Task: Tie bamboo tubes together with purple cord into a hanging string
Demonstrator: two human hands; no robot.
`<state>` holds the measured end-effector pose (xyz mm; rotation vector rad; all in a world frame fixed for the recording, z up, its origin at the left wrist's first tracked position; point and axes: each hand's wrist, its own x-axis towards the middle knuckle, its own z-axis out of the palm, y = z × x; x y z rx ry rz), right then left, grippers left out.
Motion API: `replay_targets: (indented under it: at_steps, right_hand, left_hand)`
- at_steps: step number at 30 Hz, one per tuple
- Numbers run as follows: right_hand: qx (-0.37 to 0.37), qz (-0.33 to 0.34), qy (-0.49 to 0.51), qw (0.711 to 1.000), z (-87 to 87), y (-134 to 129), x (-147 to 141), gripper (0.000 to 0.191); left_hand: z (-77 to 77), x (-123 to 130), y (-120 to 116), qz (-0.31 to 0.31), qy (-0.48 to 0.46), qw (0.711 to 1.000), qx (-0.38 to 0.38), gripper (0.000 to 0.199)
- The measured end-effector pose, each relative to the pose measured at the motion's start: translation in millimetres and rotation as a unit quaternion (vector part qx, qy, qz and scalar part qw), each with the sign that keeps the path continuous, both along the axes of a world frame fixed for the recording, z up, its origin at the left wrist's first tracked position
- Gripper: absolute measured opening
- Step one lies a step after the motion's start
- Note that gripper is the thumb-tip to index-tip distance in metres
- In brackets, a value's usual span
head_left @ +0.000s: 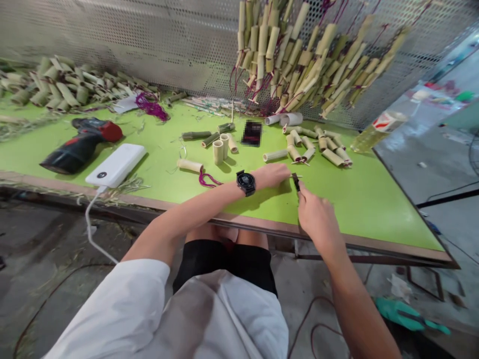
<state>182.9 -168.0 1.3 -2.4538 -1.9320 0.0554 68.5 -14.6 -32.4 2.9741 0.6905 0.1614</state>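
Observation:
Low over the green table, my left hand is closed on a thin pale stick that pokes out past its fingers. My right hand is wrapped round a small dark tool, whose tip is at the stick. A black watch sits on my left wrist. Just behind my left hand lies a bamboo tube. Another tube with a purple cord lies left of my forearm.
A drill and a white power bank with a cable lie at the left. Bamboo pieces are piled behind them. Strung bamboo hangs at the back. A bottle stands at the right edge.

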Motion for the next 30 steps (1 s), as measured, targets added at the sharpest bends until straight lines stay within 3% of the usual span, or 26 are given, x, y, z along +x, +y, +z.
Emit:
replay_targets:
  at_steps: [3,7,14,21,26,30]
  right_hand:
    - [0.005,0.012,0.002,1.000,-0.2,9.2,2.0,0.052]
    - [0.010,0.025,0.013,1.000,-0.3,17.2,6.9,0.051]
    - [0.026,0.029,-0.010,0.999,-11.8,-13.6,9.2,0.050]
    - [0.064,-0.003,0.031,0.997,-18.1,-20.4,17.9,0.053]
    - [0.105,-0.082,0.000,0.991,-15.1,-14.5,48.2,0.054]
    - [0.122,-0.049,-0.042,0.990,-21.4,5.9,78.4,0.053]
  left_hand:
    - [-3.4,-0.1,3.7,-0.027,0.012,1.000,0.011,0.025]
    - [-5.6,-1.1,2.6,-0.005,-0.018,1.000,0.005,0.024]
    - [-7.7,5.3,4.7,0.005,-0.032,0.999,0.002,0.025]
    - [-10.3,-0.9,8.3,0.011,-0.015,1.000,0.003,0.033]
    - [2.0,-9.4,9.1,0.008,-0.069,0.998,-0.012,0.038]
    - [18.8,-17.6,10.1,0.010,-0.121,0.993,-0.005,0.039]
